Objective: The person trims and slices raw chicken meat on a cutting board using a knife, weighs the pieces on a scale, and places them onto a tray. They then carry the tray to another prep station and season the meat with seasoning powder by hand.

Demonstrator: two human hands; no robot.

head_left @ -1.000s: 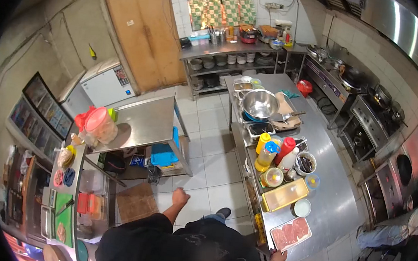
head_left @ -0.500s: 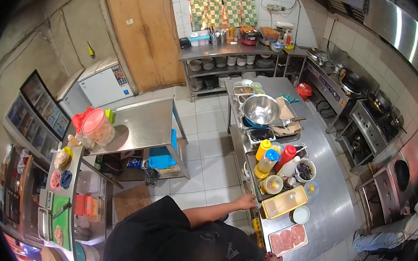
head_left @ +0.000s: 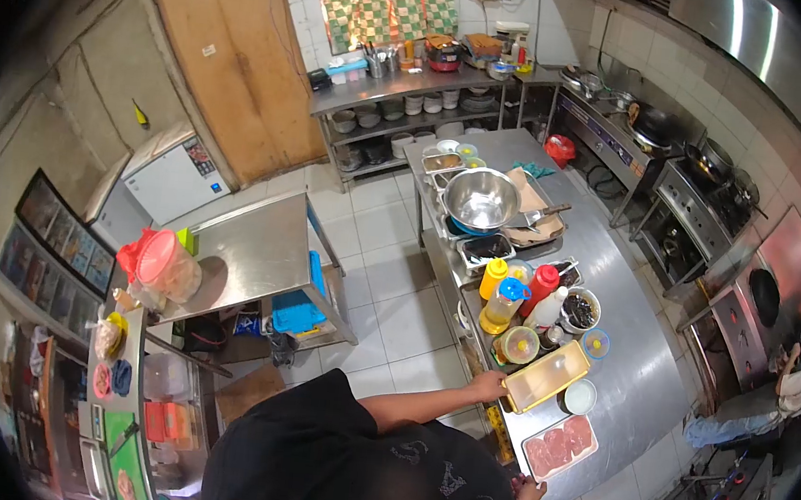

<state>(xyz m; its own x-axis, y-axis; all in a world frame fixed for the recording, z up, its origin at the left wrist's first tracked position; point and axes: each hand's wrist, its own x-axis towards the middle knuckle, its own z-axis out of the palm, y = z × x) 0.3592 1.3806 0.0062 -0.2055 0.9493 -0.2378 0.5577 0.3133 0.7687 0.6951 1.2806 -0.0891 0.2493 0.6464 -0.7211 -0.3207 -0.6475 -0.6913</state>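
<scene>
Fingers closed, my left hand [head_left: 489,387] is at the left end of a yellow-rimmed rectangular container [head_left: 547,375] on the steel table. My right hand [head_left: 529,493] is low by the table's near edge, just below a white tray of raw meat slices [head_left: 560,447]; what its fingers hold, if anything, is too small to make out. Between container and tray, toward the right, stands a white bowl [head_left: 580,397]. Past the container are a yellow squeeze bottle [head_left: 494,279], a red one [head_left: 542,282] and a blue-topped bottle [head_left: 506,307].
A large metal bowl [head_left: 481,200] sits farther along the steel table [head_left: 633,366]. Stoves [head_left: 708,215] line the right wall, with another person [head_left: 738,422] at the lower right. To the left, a side table [head_left: 258,247] holds a red-lidded tub [head_left: 170,266].
My left hand has moved from the table edge to the end of the yellow-rimmed container. The camera view has shifted slightly, and more of the other person shows at the right.
</scene>
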